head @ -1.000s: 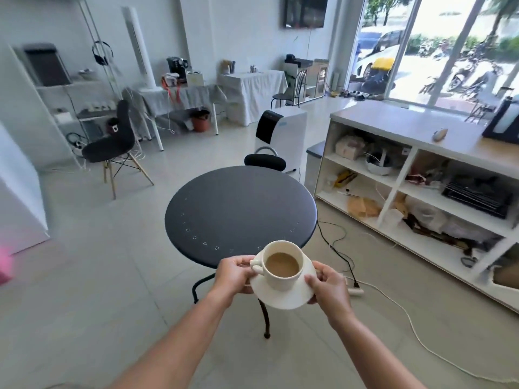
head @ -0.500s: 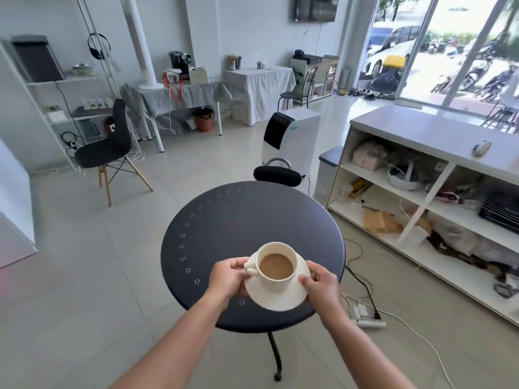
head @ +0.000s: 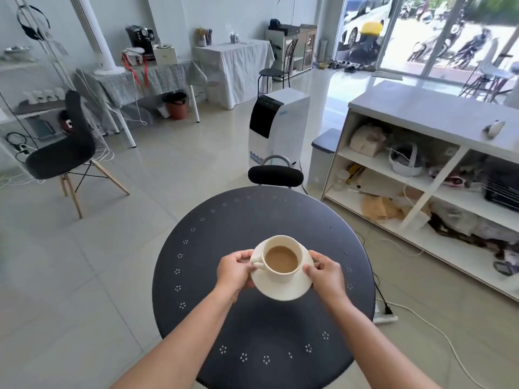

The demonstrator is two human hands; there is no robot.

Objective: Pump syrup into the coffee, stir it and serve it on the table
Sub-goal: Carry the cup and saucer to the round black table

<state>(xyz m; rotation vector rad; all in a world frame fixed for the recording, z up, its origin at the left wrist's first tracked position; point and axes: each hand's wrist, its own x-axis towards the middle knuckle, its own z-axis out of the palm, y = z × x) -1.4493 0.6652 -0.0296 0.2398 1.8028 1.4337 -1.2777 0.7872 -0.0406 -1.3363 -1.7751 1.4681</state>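
Saucer (head: 281,287) with cup (head: 280,259), fingers (head: 310,269) gripping both edges

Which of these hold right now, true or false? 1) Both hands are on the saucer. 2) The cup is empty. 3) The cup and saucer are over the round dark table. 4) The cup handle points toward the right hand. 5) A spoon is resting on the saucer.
1) True: the left hand and the right hand each grip an edge of the saucer.
2) False: the cup holds light brown coffee.
3) True: they are above the table.
4) False: the handle points toward the left hand.
5) False: no spoon shows on the saucer.
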